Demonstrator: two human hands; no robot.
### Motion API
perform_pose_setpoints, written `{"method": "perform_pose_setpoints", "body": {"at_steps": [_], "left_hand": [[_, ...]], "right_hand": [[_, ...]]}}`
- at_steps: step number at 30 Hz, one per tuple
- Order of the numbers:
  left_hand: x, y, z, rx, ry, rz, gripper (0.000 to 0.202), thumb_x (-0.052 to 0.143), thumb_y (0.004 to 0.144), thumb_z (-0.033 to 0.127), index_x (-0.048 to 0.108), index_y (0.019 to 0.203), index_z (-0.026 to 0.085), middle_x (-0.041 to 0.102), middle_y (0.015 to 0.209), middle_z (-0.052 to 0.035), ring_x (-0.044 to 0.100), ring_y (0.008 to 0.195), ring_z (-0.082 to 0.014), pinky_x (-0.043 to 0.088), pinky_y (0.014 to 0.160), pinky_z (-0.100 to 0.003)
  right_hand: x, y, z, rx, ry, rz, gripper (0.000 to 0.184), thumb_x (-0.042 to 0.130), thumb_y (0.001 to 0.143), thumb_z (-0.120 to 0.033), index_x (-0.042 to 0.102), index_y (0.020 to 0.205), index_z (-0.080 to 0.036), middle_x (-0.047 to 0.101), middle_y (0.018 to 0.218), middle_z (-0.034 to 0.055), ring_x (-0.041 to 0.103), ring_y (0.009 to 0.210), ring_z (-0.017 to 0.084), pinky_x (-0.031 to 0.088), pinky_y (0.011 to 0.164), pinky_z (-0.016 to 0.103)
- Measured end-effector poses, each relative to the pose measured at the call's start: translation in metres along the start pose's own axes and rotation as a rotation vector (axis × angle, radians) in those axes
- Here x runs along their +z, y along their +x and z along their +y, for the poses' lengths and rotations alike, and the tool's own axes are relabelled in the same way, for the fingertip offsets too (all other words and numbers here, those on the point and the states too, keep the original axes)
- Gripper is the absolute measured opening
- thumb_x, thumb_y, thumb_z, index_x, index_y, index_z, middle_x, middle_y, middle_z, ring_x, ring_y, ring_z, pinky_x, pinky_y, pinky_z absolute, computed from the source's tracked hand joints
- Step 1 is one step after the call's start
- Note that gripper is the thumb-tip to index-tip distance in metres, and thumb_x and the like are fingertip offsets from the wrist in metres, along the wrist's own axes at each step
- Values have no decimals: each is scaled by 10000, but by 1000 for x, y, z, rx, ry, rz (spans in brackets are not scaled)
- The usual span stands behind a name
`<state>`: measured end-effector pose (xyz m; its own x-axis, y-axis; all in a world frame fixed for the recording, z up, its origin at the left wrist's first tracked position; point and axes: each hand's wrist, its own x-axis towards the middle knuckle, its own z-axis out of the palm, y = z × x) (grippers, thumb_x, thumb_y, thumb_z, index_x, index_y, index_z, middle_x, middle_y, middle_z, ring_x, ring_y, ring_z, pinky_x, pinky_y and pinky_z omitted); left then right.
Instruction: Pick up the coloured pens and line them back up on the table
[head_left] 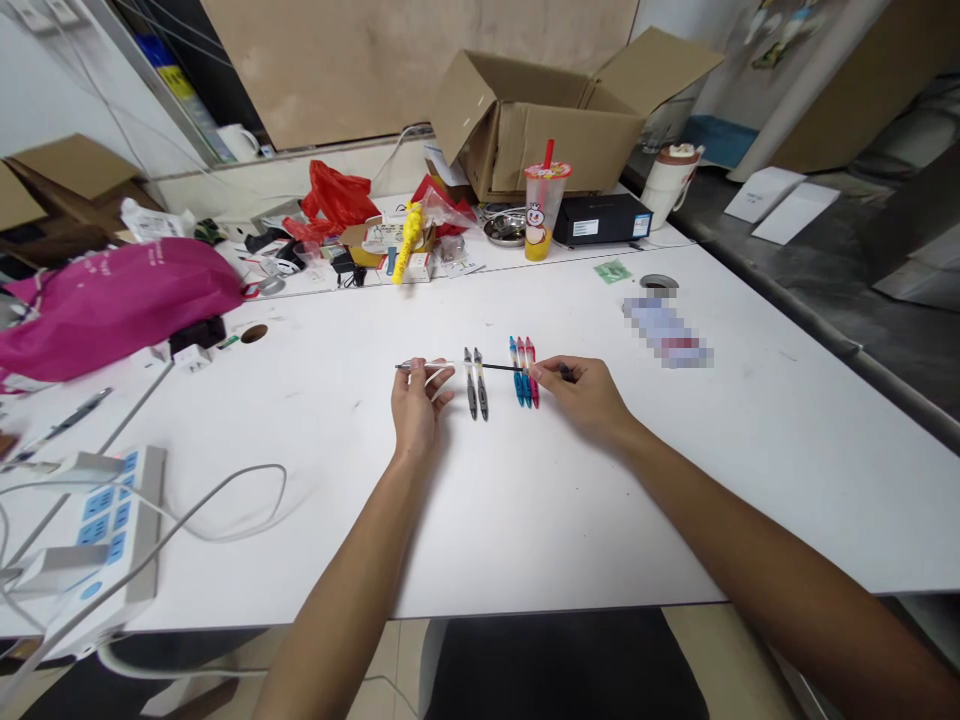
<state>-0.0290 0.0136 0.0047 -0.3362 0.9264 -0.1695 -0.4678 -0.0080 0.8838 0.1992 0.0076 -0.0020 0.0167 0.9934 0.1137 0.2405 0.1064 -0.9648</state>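
Observation:
In the head view my left hand (pixel 416 405) pinches a clear pen barrel (pixel 442 364) lengthwise above the white table. My right hand (pixel 581 390) has thumb and forefinger closed on a thin dark pen refill (pixel 501 367), which points left toward the barrel. A short black pen part (pixel 566 372) also shows at the right hand's fingers. Between the hands lie two grey-black pens (pixel 476 385), side by side. Close to the right fingertips rest a blue pen (pixel 517 370) and two pink-topped pens (pixel 531 350), partly overlapped by that hand.
A white power strip (pixel 135 530) with cables sits at the left. Toward the back stand a drink cup (pixel 541 215), a cardboard box (pixel 547 140), a black box (pixel 600 220) and a yellow toy-like stick (pixel 409 242). A tape roll (pixel 658 284) lies at right, a magenta bag (pixel 135 300) at left.

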Motion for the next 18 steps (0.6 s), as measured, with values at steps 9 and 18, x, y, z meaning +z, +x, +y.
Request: {"method": "perform_pose_setpoints", "body": {"at_steps": [9,18], "left_hand": [[4,-4,-1,-24,-14,-59,229,698,941,408,591,958,206,749,1058,-77,755,891,-169,518,592,-195],[6,-6,-2,-52,-33,-79,180,645,982,358,570,960,196,752,1034,-77,771,885,-166,555,613,-193]], "right_hand": [[1,-1,-1,-13,-6,-23,455,734,819,-613,801,877,-166,652,711,33,492,634,148,373,590,313],[-1,1,1,-12,-8,-7,419,740,826,-583,802,892,-174,641,705,23,479,641,145,361,590,304]]}}
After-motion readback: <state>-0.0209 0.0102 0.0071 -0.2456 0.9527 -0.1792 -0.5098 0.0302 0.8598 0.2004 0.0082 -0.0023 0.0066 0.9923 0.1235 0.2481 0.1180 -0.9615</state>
